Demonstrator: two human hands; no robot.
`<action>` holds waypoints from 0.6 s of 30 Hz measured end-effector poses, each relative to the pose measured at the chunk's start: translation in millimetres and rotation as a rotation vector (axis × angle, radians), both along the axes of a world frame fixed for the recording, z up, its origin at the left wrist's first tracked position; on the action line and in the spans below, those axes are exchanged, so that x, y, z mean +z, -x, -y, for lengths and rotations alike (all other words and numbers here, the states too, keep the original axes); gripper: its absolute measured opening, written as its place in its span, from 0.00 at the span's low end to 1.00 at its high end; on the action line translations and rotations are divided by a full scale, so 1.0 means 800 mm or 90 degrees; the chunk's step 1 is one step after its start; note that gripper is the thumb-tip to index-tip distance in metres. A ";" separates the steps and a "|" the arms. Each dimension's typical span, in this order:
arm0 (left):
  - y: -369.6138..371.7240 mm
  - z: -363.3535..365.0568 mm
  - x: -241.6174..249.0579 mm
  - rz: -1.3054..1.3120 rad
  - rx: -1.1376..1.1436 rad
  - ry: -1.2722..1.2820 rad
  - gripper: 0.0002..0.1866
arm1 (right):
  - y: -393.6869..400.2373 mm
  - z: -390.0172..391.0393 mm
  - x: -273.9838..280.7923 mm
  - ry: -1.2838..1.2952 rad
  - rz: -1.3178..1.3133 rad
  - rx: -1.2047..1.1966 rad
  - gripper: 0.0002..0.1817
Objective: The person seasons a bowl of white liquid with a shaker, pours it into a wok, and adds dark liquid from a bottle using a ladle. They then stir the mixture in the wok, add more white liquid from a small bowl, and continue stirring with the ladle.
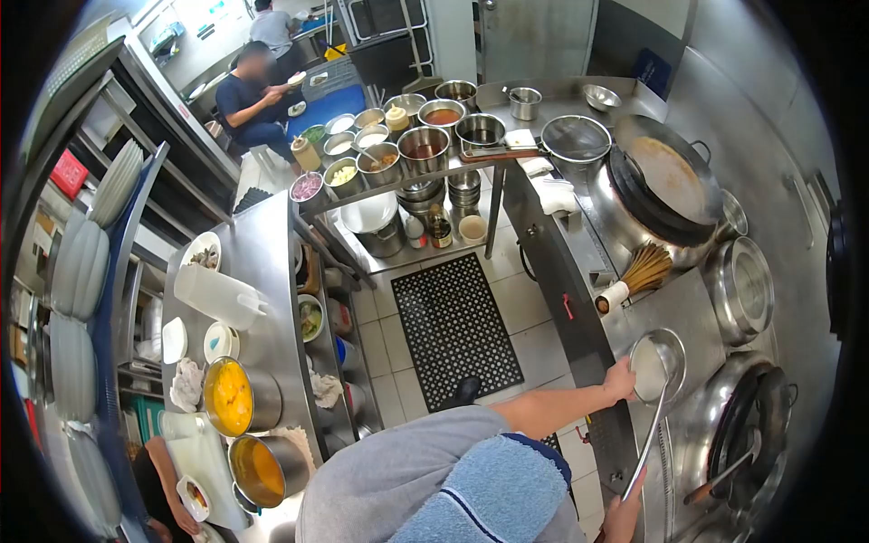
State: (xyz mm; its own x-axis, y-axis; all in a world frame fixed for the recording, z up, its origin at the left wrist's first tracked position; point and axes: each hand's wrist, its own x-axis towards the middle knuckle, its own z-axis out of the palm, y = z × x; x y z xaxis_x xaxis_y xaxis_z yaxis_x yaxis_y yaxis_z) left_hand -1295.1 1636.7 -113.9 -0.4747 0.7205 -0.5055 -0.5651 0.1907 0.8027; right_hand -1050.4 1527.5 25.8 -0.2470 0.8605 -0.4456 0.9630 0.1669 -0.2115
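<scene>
At the lower right, my left hand (619,380) is closed on the near rim of a small metal bowl (672,348), which has pale contents. My right hand (623,509) is wrapped round the long metal handle of a ladle (648,445). The ladle's far end reaches into the bowl, where its head is hard to make out. Both hands are over the front edge of the steel stove counter (688,312). A blackened wok (756,434) with a wooden-handled tool (720,480) stands to the right of my right hand.
A bamboo brush (644,269) and a large wok of cloudy liquid (665,172) are further up the counter. Sauce pots (424,149) fill a shelf ahead. Left, a steel table (258,271) bears pots of orange food. Two people are at the back; another person's arm is lower left.
</scene>
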 end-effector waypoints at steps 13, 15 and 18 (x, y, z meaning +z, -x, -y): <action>0.012 0.008 0.010 -0.019 -0.050 -0.009 0.15 | 0.003 0.003 0.063 0.115 0.047 -0.018 0.27; 0.013 0.006 0.009 -0.006 -0.059 -0.008 0.15 | 0.015 0.001 0.105 0.187 0.091 -0.092 0.28; 0.015 -0.001 -0.004 0.016 -0.072 -0.009 0.16 | 0.045 0.017 0.158 0.168 -0.076 -0.140 0.31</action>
